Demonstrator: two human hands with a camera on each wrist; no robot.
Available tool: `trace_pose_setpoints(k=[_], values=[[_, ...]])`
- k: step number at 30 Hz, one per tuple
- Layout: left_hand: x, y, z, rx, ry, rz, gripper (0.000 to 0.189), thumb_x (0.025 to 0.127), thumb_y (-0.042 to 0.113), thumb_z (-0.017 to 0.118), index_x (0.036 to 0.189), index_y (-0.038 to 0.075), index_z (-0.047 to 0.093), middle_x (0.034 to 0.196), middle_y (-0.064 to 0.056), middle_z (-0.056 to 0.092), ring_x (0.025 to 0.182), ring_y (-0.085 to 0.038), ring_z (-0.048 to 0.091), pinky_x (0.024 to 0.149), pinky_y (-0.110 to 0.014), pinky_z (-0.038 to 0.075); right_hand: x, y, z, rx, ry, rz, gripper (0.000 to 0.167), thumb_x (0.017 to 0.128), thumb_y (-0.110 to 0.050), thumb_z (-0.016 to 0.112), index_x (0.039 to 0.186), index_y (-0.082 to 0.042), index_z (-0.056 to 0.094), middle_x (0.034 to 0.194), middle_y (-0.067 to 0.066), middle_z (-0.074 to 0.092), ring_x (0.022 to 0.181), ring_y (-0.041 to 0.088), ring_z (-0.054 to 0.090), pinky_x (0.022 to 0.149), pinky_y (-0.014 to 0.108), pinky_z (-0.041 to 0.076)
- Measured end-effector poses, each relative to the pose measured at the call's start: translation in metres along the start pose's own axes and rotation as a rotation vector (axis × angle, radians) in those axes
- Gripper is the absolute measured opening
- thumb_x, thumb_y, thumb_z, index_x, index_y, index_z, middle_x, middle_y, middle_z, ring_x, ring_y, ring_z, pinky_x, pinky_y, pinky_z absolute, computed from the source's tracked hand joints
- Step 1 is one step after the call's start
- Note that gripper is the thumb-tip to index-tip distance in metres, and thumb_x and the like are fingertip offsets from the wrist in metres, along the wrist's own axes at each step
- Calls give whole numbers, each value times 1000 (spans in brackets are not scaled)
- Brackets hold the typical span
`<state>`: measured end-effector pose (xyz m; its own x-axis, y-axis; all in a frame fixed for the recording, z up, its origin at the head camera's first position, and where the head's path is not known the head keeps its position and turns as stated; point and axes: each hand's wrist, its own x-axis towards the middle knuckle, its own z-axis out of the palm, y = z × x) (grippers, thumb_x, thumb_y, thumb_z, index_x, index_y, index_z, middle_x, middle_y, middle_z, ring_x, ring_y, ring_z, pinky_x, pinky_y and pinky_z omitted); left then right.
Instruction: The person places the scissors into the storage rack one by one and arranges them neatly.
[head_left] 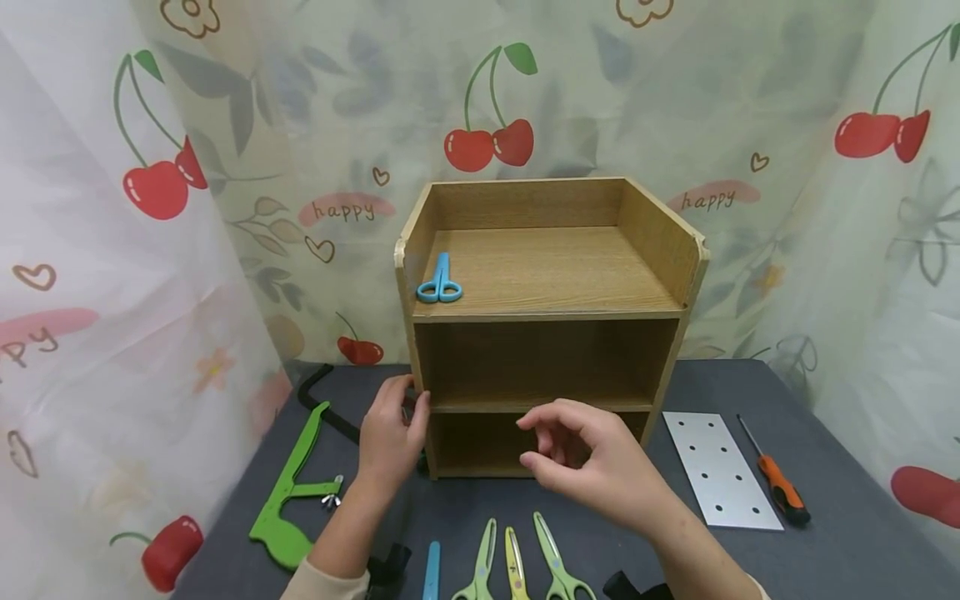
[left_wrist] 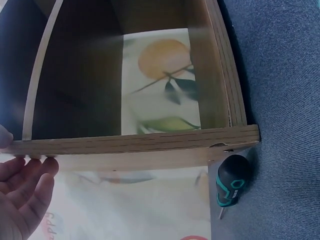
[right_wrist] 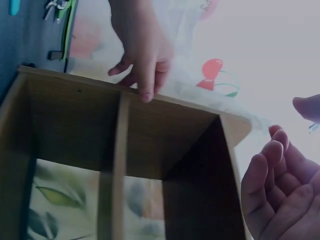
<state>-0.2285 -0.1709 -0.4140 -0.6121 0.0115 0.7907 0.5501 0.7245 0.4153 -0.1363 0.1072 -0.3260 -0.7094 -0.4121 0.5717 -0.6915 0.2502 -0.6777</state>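
One hand loaded, one free: your left hand point(head_left: 392, 429) grips the side panel point(left_wrist: 130, 145) of the wooden shelf unit point(head_left: 551, 271) at its front edge, fingertips against the outer face. Clock is centred on the unit in the head view; that grip sits at 8 o'clock. Your right hand point(head_left: 600, 442) is released, fingers loosely curled, nothing visible in it, at 6 in front of the unit. Unit stands upright on the table point(head_left: 442, 508), mid-scene, blue scissors point(head_left: 442, 279) lying on its top deck between 9 and 10. I read the step as steadying or positioning the unit, not fastening: the orange screwdriver point(head_left: 780, 483) lies unheld at 4 beside the perforated white plate point(head_left: 716, 475), the teal-and-black driver point(left_wrist: 234, 175) likewise, near the base at 8. Next move probably calls for your right hand on the opposite side panel point(head_left: 667, 383), around 4, to even the load; a one-sided pull could twist the unit and slide the blue scissors. Mind the green scissors point(head_left: 551, 550) at 6, between your forearms.
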Motion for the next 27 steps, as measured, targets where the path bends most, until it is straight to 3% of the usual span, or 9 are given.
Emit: trace_pose_setpoints(k=[5,12,17,27], values=[[0,-2,1,1,-3,6,22,95,10,72,113,-1,66,107,-14,65,68,-16,56,54,-31,50,-19,9,2,-14,12,-18,31,85,-3,81,109,-20,71,85,-6,59,64,10,58,55,26,50],[0,-3,1,-3,-8,4,22,96,9,72,114,-1,66,108,-14,65,67,-22,60,54,-31,49,-48,16,0,-5,35,45,29,87,-6,82,108,-21,70,88,-6,61,71,10,62,61,28,55],[1,-1,-1,4,5,11,22,95,9,73,113,-2,66,107,-14,65,66,-17,56,53,-31,49,-67,23,2,18,14,100,26,89,-8,81,109,-20,70,90,-6,64,75,11,65,63,30,57],[0,-2,0,10,-10,8,22,96,10,72,114,-1,66,108,-14,65,67,-17,58,53,-31,50,-102,56,9,130,-77,387,13,94,-8,74,104,-9,66,95,-1,67,79,9,66,65,30,57]])
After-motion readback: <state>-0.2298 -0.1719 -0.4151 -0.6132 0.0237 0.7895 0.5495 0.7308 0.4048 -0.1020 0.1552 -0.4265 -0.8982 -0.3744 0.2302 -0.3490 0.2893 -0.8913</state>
